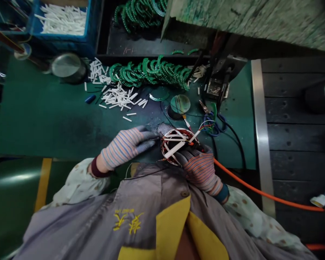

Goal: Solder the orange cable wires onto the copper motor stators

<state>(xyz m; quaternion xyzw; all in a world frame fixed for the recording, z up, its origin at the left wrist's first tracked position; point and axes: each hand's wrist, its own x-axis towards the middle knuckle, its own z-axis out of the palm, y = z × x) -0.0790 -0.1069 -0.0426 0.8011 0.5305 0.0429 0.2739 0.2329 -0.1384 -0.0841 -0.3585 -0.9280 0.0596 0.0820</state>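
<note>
A wire-wound stator [176, 142] with red-brown windings, white lacing and white sleeves lies at the near edge of the bench. My right hand [202, 168], in a striped glove with dark fingertips, curls round its lower right rim. An orange cable [241, 182] runs from beside this hand to the right; whether the hand also holds its end is hidden. My left hand [127, 146], gloved alike, stretches its fingers to the stator's left side, thumb apart. Thin coloured leads [206, 124] rise from a white sleeve at the stator's upper right.
White tube pieces [120, 97] lie scattered behind my left hand. Green curved boards [154, 74] are heaped along the back. A round tin [180, 106], blue-handled cutters [211, 121], a metal lid [67, 66] and a blue bin [62, 34] of white tubes stand around. A metal edge [262, 137] borders the bench's right.
</note>
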